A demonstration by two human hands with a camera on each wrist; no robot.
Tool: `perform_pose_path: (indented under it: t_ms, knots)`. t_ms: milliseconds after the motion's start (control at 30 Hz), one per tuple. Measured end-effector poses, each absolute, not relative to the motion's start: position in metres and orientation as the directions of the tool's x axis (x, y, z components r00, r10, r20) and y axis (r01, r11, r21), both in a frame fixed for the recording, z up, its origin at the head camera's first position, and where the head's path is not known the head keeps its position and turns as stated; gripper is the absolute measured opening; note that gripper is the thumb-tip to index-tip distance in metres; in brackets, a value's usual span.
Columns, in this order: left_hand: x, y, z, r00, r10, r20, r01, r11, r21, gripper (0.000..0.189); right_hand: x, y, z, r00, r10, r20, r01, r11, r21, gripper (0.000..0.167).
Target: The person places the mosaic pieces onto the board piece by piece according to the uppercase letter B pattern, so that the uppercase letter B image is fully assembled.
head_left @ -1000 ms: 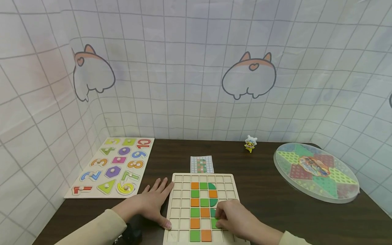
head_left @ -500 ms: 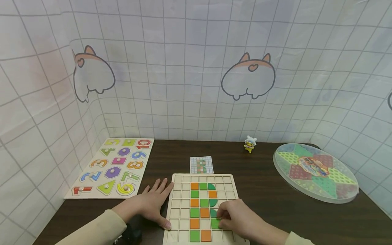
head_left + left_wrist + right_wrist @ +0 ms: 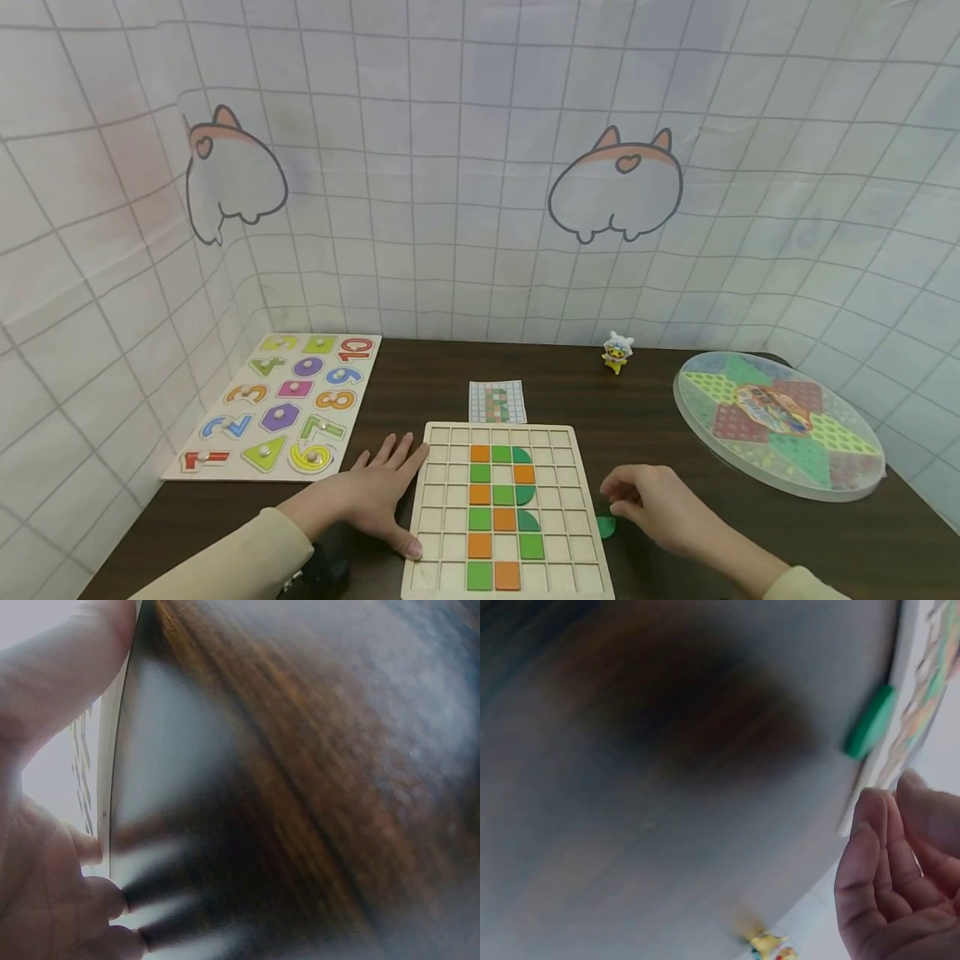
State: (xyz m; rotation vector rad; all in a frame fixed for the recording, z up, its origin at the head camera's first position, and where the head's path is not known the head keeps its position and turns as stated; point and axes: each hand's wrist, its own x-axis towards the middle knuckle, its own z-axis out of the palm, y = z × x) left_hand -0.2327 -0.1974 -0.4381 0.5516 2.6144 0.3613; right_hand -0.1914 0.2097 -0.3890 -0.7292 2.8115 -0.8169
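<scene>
A pale wooden grid board bears orange and green square tiles and several dark green rounded-corner tiles. My left hand lies with spread fingers along the board's left edge, thumb on its border; the left wrist view shows its fingers at that edge. Just off the board's right side, a loose dark green rounded tile rests on the table. My right hand hovers beside this tile, fingers loosely bent. In the right wrist view its thumb is close to the fingertips, nothing seen between them, and the green tile lies apart.
A small pattern card lies behind the board. To the left is a number-and-shape peg puzzle. A round Chinese checkers case stands at right. A small yellow-and-white figurine is near the back wall.
My right hand has left the green square tile near the board's lower middle and moved right, off the board. The loose green tile at the right edge now shows. My left hand stays in place.
</scene>
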Motion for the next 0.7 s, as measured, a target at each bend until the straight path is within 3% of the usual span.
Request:
perform_pose_path:
  t_ms: [267,700]
  knots:
    - [-0.233,-0.197,-0.438,-0.825,0.435,-0.361,0.322,0.887,0.333,0.147,-0.198,0.219,-0.398,-0.818,-0.564,-0.113,-0.389,0.687,-0.613,0.024]
    - [-0.233,-0.197,-0.439,-0.826,0.427,-0.368,0.316,0.891,0.327,0.147,-0.196,0.213,-0.402,-0.806,-0.581,-0.113,-0.408,0.684,-0.605,0.023]
